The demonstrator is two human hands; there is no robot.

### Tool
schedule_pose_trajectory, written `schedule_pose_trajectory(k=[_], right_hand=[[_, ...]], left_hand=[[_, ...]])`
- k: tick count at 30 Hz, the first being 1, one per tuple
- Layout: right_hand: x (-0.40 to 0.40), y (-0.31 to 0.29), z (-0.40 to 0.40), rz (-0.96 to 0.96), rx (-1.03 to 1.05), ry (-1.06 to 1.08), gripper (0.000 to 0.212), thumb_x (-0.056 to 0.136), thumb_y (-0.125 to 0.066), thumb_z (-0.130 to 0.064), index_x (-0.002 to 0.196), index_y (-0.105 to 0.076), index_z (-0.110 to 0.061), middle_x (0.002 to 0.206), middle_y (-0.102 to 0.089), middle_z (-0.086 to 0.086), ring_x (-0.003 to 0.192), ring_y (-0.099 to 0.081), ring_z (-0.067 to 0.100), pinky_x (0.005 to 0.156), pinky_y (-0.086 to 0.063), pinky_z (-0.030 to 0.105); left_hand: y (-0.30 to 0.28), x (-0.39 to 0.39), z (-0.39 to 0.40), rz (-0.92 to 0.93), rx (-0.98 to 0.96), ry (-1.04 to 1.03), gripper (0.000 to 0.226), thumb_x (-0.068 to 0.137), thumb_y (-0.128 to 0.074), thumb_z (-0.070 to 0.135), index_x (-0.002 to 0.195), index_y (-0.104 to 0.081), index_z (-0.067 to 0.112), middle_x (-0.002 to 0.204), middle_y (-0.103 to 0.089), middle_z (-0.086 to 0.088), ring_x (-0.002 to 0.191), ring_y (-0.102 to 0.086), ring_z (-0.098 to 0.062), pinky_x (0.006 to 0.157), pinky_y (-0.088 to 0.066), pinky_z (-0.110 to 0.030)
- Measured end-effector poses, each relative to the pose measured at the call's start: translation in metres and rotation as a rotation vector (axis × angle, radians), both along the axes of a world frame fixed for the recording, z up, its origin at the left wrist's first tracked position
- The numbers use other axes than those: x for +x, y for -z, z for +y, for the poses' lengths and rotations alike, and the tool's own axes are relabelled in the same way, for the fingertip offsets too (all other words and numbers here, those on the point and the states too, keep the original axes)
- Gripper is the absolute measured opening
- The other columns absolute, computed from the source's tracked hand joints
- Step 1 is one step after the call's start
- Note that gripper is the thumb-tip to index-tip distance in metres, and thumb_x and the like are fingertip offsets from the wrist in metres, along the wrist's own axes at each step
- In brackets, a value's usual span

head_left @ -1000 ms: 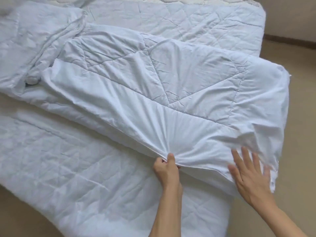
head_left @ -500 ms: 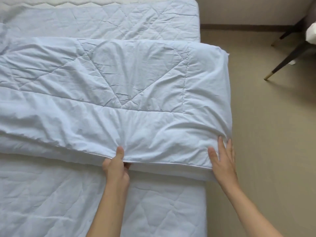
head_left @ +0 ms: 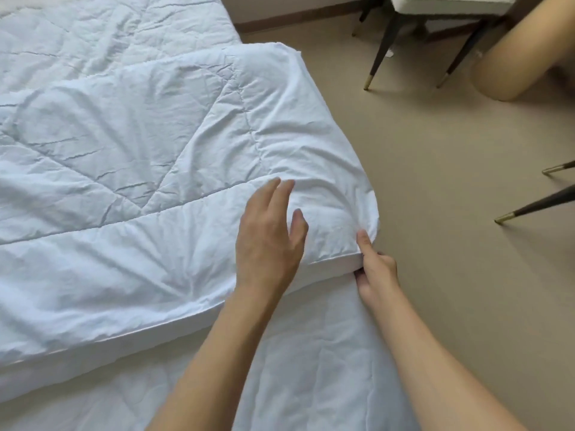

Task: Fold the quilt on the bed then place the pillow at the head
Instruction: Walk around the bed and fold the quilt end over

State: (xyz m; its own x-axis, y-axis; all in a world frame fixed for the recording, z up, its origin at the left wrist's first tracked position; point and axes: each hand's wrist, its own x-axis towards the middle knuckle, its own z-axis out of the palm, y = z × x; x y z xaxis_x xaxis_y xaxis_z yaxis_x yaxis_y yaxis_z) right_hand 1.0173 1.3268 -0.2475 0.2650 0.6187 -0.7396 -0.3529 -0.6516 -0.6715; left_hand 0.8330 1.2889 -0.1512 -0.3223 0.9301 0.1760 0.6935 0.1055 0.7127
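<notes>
A white quilt (head_left: 130, 169) lies folded across the bed (head_left: 311, 353), its right end hanging a little over the bed's right edge. My left hand (head_left: 267, 241) hovers open over the quilt near its front right corner, fingers spread. My right hand (head_left: 375, 269) pinches that corner at the bed's edge, thumb on top and fingers under the fold. No pillow is in view.
Beige carpet (head_left: 451, 244) runs along the right of the bed. A white-seated chair with dark, gold-tipped legs (head_left: 382, 45) stands at the top right, beside a tan cylinder (head_left: 513, 63). More chair legs (head_left: 535, 206) reach in from the right edge.
My left hand let go of the quilt's front edge and moved right, now open above it. My right hand went from flat on the corner to pinching it. The view swung right.
</notes>
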Motion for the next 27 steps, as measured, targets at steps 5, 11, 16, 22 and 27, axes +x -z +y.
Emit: schedule_pose_trajectory(k=[5, 11, 16, 22, 27], right_hand=[[-0.010, -0.022, -0.012, 0.153, 0.038, 0.184, 0.026, 0.088, -0.079, -0.015, 0.106, -0.071, 0.002, 0.099, -0.078, 0.016, 0.082, -0.077, 0.026, 0.072, -0.064, 0.040], [-0.019, -0.026, -0.011, 0.245, 0.049, 0.229, 0.030, 0.086, -0.080, -0.023, 0.110, -0.071, -0.009, 0.110, -0.077, 0.013, 0.096, -0.076, 0.025, 0.082, -0.062, 0.042], [-0.042, -0.026, -0.003, 0.375, 0.085, 0.118, 0.100, 0.046, -0.101, -0.050, 0.129, -0.067, -0.006, 0.124, -0.072, 0.017, 0.111, -0.071, 0.040, 0.100, -0.054, 0.058], [-0.040, -0.021, -0.009, 0.412, 0.129, 0.052, 0.083, 0.058, -0.094, -0.048, 0.126, -0.069, -0.008, 0.124, -0.073, 0.014, 0.111, -0.071, 0.038, 0.105, -0.051, 0.053], [-0.030, -0.015, 0.013, 0.338, 0.026, 0.156, 0.104, 0.037, -0.101, -0.051, 0.124, -0.069, -0.004, 0.118, -0.075, 0.016, 0.103, -0.075, 0.036, 0.099, -0.056, 0.053]], left_hand=[[0.069, 0.008, 0.015, 0.397, -0.345, 0.261, 0.069, 0.098, -0.031, 0.063, 0.160, -0.023, 0.033, 0.170, -0.015, -0.004, 0.157, -0.011, -0.032, 0.123, -0.013, -0.060], [0.088, 0.014, -0.010, 0.428, -0.349, 0.270, 0.069, 0.098, -0.019, 0.068, 0.161, -0.011, 0.041, 0.172, -0.008, -0.002, 0.158, -0.005, -0.031, 0.123, -0.005, -0.057], [0.082, 0.017, -0.006, 0.411, -0.387, 0.272, 0.063, 0.099, -0.018, 0.066, 0.156, 0.006, 0.054, 0.172, 0.001, -0.003, 0.157, 0.002, -0.037, 0.117, -0.003, -0.072], [0.071, 0.046, 0.015, 0.408, -0.334, 0.439, 0.051, 0.103, -0.015, 0.061, 0.153, -0.005, 0.060, 0.172, 0.001, 0.005, 0.156, 0.005, -0.041, 0.111, -0.002, -0.077], [0.071, 0.051, 0.009, 0.322, -0.318, 0.540, 0.050, 0.105, -0.014, 0.054, 0.150, -0.035, 0.051, 0.169, -0.018, 0.011, 0.158, -0.006, -0.023, 0.119, 0.002, -0.062]])
